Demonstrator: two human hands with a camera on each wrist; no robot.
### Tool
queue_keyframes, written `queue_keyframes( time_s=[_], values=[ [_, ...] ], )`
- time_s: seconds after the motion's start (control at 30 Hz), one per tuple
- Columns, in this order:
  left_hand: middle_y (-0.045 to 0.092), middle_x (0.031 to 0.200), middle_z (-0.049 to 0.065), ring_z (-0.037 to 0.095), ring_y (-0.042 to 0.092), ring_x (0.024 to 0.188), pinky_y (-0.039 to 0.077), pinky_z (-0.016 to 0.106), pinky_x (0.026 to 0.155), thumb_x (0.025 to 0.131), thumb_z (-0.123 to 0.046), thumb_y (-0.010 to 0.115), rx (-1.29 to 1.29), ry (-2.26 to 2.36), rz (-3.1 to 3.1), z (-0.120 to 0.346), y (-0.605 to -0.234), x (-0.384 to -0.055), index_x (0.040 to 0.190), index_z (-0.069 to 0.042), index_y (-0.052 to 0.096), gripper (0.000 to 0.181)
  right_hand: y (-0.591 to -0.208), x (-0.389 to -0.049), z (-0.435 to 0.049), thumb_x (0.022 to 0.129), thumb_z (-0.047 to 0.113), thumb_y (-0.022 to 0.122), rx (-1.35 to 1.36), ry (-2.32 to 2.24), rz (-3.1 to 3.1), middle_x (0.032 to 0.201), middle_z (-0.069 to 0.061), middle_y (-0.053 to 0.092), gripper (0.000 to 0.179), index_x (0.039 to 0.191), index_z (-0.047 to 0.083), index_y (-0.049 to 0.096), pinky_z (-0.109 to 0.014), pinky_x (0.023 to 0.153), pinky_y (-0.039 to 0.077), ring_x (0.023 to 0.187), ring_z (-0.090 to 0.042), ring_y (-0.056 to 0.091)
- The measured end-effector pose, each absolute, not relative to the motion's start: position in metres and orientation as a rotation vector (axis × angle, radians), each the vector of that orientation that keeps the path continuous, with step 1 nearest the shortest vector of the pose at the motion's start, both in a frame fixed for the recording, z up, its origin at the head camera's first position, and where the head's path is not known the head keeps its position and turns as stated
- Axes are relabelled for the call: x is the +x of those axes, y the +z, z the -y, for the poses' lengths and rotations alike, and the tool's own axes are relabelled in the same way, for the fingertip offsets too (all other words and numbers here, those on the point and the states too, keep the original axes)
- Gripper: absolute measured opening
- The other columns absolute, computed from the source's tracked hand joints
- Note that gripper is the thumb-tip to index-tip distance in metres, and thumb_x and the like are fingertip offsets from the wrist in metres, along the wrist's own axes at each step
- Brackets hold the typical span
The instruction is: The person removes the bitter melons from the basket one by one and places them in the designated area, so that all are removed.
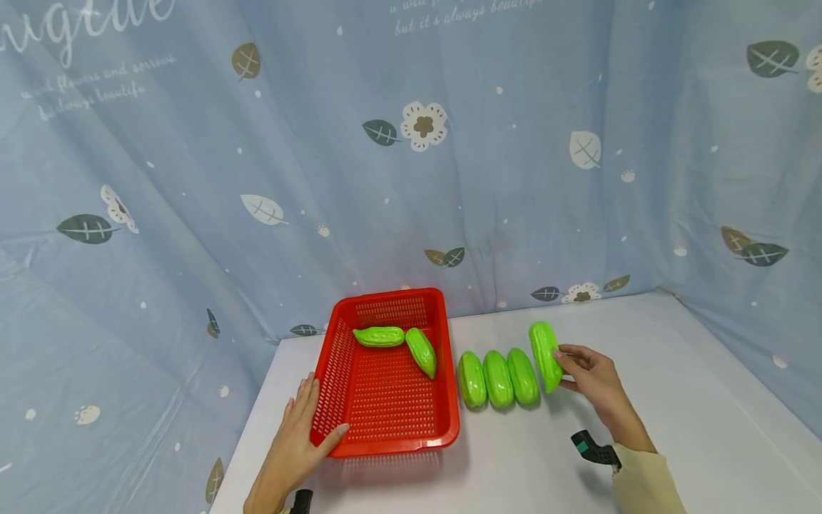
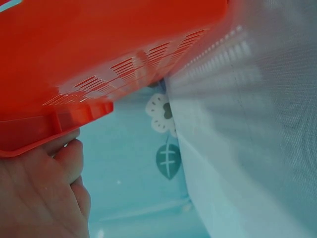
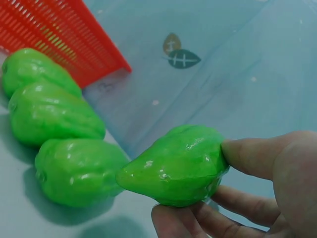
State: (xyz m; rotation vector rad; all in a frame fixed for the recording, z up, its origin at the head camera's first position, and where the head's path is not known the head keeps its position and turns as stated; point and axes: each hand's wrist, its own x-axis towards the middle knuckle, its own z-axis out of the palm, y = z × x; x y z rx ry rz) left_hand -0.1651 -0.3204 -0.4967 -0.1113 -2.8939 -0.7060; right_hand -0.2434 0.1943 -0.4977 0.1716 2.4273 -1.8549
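A bright green plastic bitter melon (image 1: 545, 355) is pinched in my right hand (image 1: 596, 382), thumb on one side and fingertips on the other. The right wrist view shows this bitter melon (image 3: 173, 166) with its pointed end away from the palm. Left of it, three more bitter melons (image 1: 497, 379) lie side by side on the table. My left hand (image 1: 292, 435) holds the near left corner of a red plastic basket (image 1: 449, 400), thumb over the rim and fingers along its outer side. Inside the basket are two bitter melons, one crosswise (image 1: 379, 336) and one slanted (image 1: 421, 353).
A white table (image 1: 514, 457) carries everything. Behind it and at both sides hangs a blue curtain (image 1: 321, 157) printed with leaves and flowers. The basket's far side stands close to the curtain. A black wrist strap (image 1: 596, 450) shows below my right hand.
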Motion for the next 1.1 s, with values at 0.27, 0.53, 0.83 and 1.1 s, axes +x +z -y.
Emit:
queue_keyframes(
  time_s=[0.27, 0.53, 0.83, 1.1],
  values=[
    [0.011, 0.176, 0.013, 0.039, 0.012, 0.162, 0.015, 0.068, 0.127, 0.092, -0.055, 0.068, -0.116, -0.698, 2.892, 0.320, -0.496, -0.166, 0.165, -0.003, 0.018, 0.103, -0.512, -0.247, -0.197, 0.106, 0.042, 0.055, 0.229, -1.809, -2.409, 0.147, -0.028, 0.054, 0.065, 0.151, -0.005, 0.044, -0.031, 0.088, 0.063, 0.105, -0.006, 0.066],
    [0.013, 0.175, 0.014, 0.043, 0.015, 0.161, 0.020, 0.072, 0.123, 0.090, -0.055, 0.069, -0.105, -0.677, 2.894, 0.320, -0.497, -0.167, 0.165, -0.003, 0.019, 0.104, -0.522, -0.251, -0.201, 0.107, 0.039, 0.055, 0.256, -1.780, -2.403, 0.147, -0.030, 0.054, 0.065, 0.151, -0.006, 0.043, -0.030, 0.087, 0.063, 0.106, -0.010, 0.067],
    [0.012, 0.176, 0.013, 0.043, 0.016, 0.161, 0.016, 0.066, 0.127, 0.091, -0.055, 0.068, -0.105, -0.679, 2.889, 0.319, -0.497, -0.165, 0.165, -0.003, 0.018, 0.103, -0.533, -0.252, -0.202, 0.106, 0.040, 0.057, 0.272, -1.758, -2.383, 0.149, -0.033, 0.051, 0.068, 0.151, -0.008, 0.043, -0.031, 0.086, 0.064, 0.111, -0.016, 0.067],
    [0.013, 0.176, 0.012, 0.043, 0.017, 0.160, 0.012, 0.061, 0.131, 0.092, -0.054, 0.068, -0.112, -0.665, 2.878, 0.320, -0.498, -0.165, 0.165, -0.003, 0.019, 0.102, -0.538, -0.254, -0.203, 0.106, 0.038, 0.056, 0.294, -1.718, -2.406, 0.147, -0.032, 0.053, 0.064, 0.150, -0.008, 0.045, -0.028, 0.082, 0.063, 0.108, -0.017, 0.067]
  ],
)
